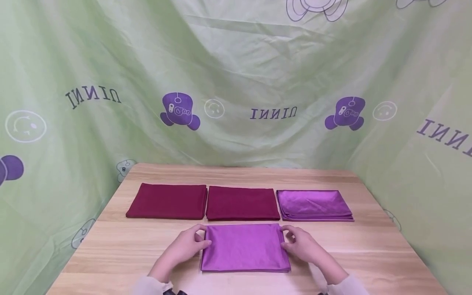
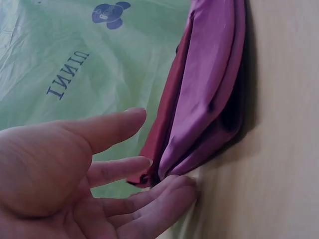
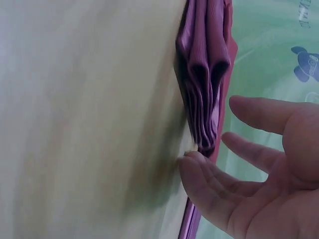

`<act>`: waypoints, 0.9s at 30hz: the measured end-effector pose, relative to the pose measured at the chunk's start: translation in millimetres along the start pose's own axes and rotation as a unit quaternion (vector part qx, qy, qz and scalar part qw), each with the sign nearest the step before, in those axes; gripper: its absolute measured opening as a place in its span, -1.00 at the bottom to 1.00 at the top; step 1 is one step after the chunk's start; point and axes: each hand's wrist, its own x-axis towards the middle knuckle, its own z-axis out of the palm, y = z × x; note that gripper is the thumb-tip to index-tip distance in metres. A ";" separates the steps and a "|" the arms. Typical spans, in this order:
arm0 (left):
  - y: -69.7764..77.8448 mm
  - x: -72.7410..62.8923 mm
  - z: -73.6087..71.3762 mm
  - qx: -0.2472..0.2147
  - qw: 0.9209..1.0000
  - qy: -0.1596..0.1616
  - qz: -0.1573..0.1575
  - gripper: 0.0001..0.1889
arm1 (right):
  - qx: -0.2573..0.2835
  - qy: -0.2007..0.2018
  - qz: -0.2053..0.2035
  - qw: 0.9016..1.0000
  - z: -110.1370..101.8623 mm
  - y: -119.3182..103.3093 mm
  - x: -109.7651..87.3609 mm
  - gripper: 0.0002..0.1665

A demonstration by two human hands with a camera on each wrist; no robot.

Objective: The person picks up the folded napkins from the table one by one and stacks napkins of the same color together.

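A folded purple satin cloth (image 1: 245, 248) lies flat near the front of the table, between my two hands. My left hand (image 1: 187, 244) is at its left edge, fingers at the far corner and thumb farther down the side. At the right edge my right hand (image 1: 303, 245) mirrors it. In the left wrist view, the left fingers (image 2: 167, 199) are relaxed beside the stacked folds, with the thumb apart from them. The right wrist view shows the right fingers (image 3: 207, 181) loosely bent at the end of the layered folds, thumb spread away. Neither hand is pinching the cloth.
Behind it, a row of folded cloths lies side by side: a dark red one (image 1: 167, 200) at left, another dark red one (image 1: 241, 203) in the middle, a purple one (image 1: 313, 203) at right. Green printed curtains (image 1: 236, 61) enclose the wooden table (image 1: 121, 254).
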 end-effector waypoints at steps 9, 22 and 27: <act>-4.2 0.9 11.0 -0.066 0.998 0.007 0.005 -0.50 | 0.129 -0.014 0.065 0.989 4.0 -7.5 1.0 -0.36; -0.5 2.1 10.8 -0.067 0.998 -0.012 0.016 -0.52 | 0.188 -0.044 0.041 0.980 10.3 -6.2 1.0 -0.37; 1.5 4.5 11.1 -0.105 0.994 -0.021 0.019 -0.50 | 0.202 -0.030 0.036 0.978 14.1 -5.9 0.6 -0.39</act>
